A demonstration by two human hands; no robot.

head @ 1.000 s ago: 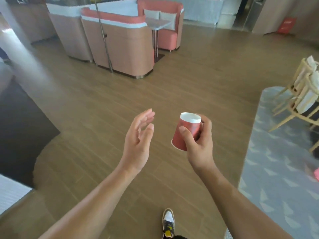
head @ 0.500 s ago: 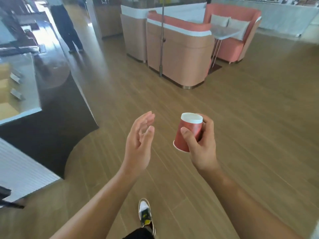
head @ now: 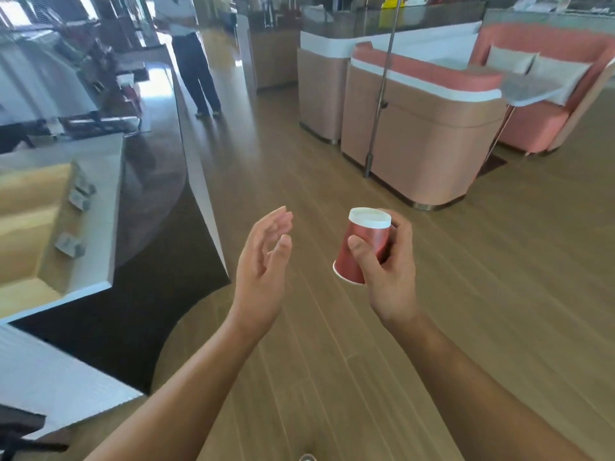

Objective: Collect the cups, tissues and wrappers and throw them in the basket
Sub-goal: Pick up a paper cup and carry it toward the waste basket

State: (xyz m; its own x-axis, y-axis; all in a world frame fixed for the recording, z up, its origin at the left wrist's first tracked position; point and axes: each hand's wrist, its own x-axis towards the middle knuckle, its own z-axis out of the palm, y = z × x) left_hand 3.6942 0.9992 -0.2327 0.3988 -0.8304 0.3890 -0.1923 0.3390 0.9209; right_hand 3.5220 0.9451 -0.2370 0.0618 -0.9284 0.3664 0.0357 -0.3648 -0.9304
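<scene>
The right hand (head: pixel 387 274) grips a red paper cup (head: pixel 362 249) upside down, white base on top, thumb across its near side and fingers curled round the far side. What the cup holds cannot be told. The left hand (head: pixel 263 264) floats just beside it with fingers straight, empty, above the wooden floor (head: pixel 499 277).

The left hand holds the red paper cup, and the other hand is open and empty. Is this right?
Not quite. The head view shows the right hand holding the red paper cup; the other hand, the left hand, is open and empty.
</scene>
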